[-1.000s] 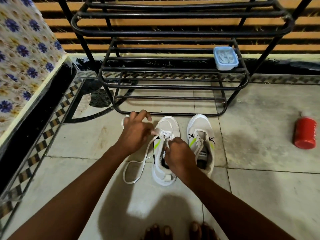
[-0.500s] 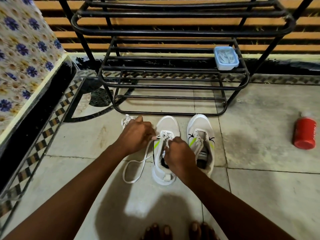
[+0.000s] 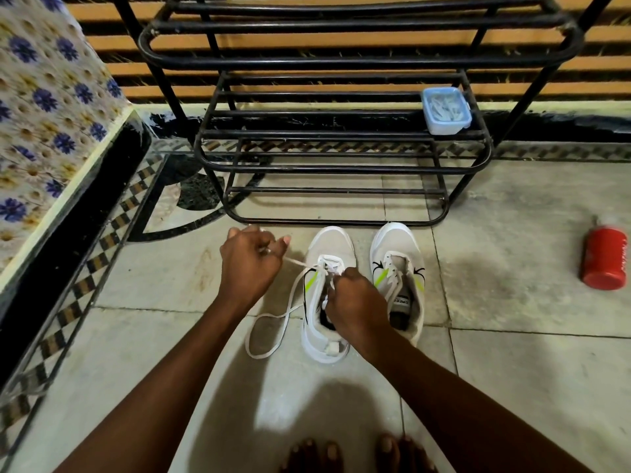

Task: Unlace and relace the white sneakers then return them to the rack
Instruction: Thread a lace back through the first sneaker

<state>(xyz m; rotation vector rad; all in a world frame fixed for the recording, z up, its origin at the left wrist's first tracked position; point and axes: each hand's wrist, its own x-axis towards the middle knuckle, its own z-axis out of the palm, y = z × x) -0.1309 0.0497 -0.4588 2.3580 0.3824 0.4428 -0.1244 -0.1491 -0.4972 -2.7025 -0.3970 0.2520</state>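
Note:
Two white sneakers stand side by side on the tiled floor in front of the black metal rack (image 3: 341, 170). My left hand (image 3: 249, 264) is left of the left sneaker (image 3: 329, 247) and pinches its white lace (image 3: 269, 336), pulled taut out to the left; a slack loop of lace trails on the floor. Over that shoe's opening, my right hand (image 3: 355, 302) grips the lace at the eyelets. The right sneaker (image 3: 397, 244) stands untouched, with no lace showing in its eyelets.
A small blue lidded box (image 3: 445, 110) sits on the rack's middle shelf at the right. A red bottle (image 3: 606, 259) lies on the floor far right. A flower-patterned cloth (image 3: 44, 107) covers a raised ledge at left. My bare toes (image 3: 358, 455) show at the bottom.
My left hand has moved left and away from the left sneaker, drawing the lace out taut. My right hand stays at the shoe's eyelets.

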